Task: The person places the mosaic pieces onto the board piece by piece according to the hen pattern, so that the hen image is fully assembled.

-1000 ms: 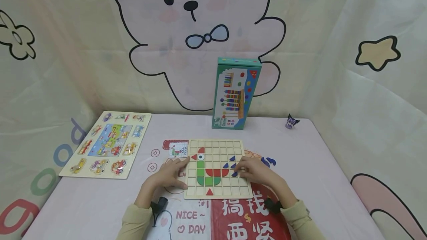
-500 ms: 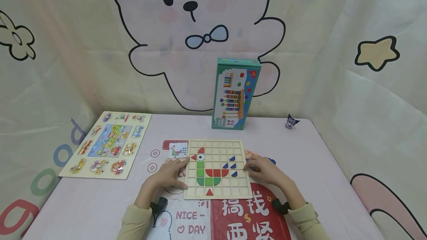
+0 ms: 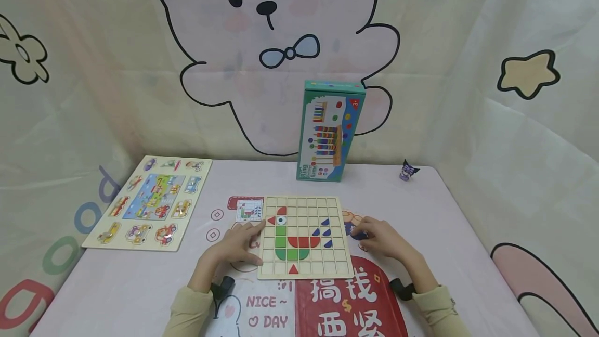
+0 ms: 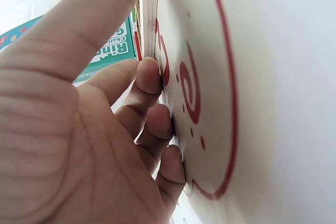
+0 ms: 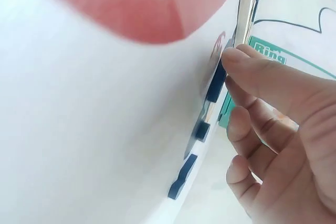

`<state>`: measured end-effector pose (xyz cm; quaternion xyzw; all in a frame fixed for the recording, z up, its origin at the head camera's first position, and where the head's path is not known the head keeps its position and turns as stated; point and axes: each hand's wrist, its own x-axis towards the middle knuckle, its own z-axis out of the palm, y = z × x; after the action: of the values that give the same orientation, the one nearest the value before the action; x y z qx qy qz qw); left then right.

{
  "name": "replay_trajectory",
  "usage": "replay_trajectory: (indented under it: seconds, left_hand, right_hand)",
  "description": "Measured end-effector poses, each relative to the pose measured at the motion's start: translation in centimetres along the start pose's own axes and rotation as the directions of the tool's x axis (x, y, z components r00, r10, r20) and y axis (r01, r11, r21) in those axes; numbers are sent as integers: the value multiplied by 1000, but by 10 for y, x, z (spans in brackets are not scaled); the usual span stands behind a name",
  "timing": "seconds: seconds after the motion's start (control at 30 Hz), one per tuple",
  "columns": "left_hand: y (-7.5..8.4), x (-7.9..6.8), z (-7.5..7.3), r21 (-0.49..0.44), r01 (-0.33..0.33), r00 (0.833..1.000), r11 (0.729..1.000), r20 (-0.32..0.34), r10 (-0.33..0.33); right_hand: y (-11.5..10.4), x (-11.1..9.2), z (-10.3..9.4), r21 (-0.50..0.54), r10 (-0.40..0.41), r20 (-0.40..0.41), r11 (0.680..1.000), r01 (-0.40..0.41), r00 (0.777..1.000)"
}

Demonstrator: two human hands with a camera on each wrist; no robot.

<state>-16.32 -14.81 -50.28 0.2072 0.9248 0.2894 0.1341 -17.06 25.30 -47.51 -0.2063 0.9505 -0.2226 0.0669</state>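
Observation:
A square wooden grid board [image 3: 327,268] lies on the table, bearing red, green and blue shape pieces arranged like a bird. On its right half sit several small blue pieces [image 3: 327,232]. My left hand [image 3: 237,246] rests at the board's left edge, thumb and forefinger spread along it. Just right of the board, my right hand [image 3: 381,238] is over loose blue pieces, partly hiding them. In the right wrist view, its thumb is at a dark blue piece [image 5: 216,85] on the table; more blue pieces [image 5: 182,178] lie nearby. Its fingers are loosely bent.
A small pattern card [image 3: 249,210] lies by the board's upper left corner. Further left is a picture puzzle board [image 3: 187,233]. A green ring-game box [image 3: 331,131] stands behind, and a small purple figure [image 3: 408,170] stands at the back right.
My right hand has moved right, off the blue pieces on the board, to the loose blue pieces beside it. The left hand has stayed at the board's edge.

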Motion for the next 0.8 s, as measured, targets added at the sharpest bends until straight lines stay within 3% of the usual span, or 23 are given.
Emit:
replay_trajectory:
  seconds: [0.33, 0.8]
  left_hand:
    - [-1, 0, 0, 12, -13, 1000, 1000, -2, 13]
    - [-2, 1, 1, 9, 11, 1000, 1000, 6, -11]
  right_hand:
    - [9, -3, -1, -48, 76, -56, 996, -79, 996]
    - [8, -6, 0, -72, 95, -58, 992, -100, 994]
